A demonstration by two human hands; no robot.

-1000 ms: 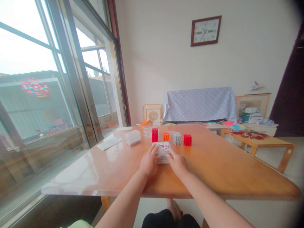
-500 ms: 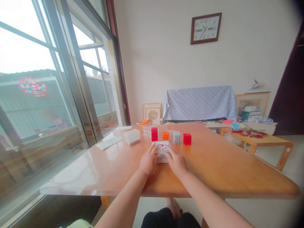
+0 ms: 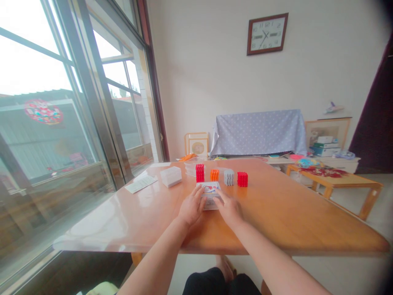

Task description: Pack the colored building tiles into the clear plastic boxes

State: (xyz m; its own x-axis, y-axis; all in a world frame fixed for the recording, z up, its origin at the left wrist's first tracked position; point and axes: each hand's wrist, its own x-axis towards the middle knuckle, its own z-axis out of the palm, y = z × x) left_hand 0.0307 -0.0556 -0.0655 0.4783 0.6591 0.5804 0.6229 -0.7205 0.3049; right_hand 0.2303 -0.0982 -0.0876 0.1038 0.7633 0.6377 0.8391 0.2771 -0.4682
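A flat pale pack or box with a printed red-and-blue picture lies on the table, partly covered by my fingers. My left hand rests along its left side, fingers stretched forward over the edge. On the opposite side, my right hand lies with fingers apart, their tips touching the top. Just beyond the pack stand small block stacks in a row: a tall red stack, an orange stack, a grey stack and a shorter red stack.
A white box and printed paper sheets lie to the left on the wooden table. Clear plastic packaging sits behind the tall red stack. Glass windows flank the left side; a low wooden table stands at right.
Both hands stay in place on the pack. The view has shifted very slightly; nothing on the table has visibly moved.
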